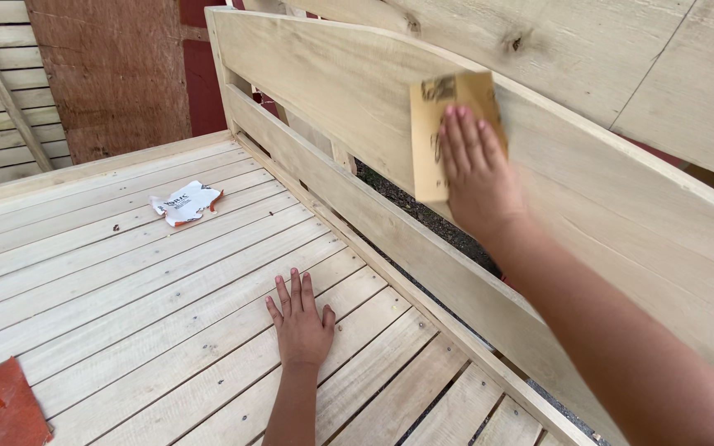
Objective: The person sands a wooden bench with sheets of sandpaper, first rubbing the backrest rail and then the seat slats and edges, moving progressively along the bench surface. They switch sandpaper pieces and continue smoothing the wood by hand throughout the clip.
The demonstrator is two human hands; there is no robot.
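1. At the far left, a red sheet (0, 409) lay flat on the slatted platform (109, 272), near the bottom corner of the view.
2. Further right and higher up, a crumpled white and orange paper wrapper (185, 202) rested on the slats, well apart from both hands.
3. Near the middle, the left hand (299, 322) lay palm down on the slats, fingers spread and pointing away from the person, forearm straight behind it. Its grip was wide open and held nothing; it looked like a brace for the body's weight.
4. To the right, the right hand (477, 169) pressed a tan sheet of sandpaper (440, 124) flat against the upper board (332, 83) of the upright wooden back rail. The fingers were extended and close together, palm toward the wood, so the paper was pinned under the palm, not pinched. The arm reached forward and up from the lower right, slightly blurred.
5. The sandpaper sat on the face of that board, close to its lower edge, above the open gap (423, 215) between the two rail boards.
6. Possible trouble: since only flat pressure held the paper, it could slide out from under the hand and fall through the gap. Fingertips running past the paper's edge on raw wood could pick up splinters.
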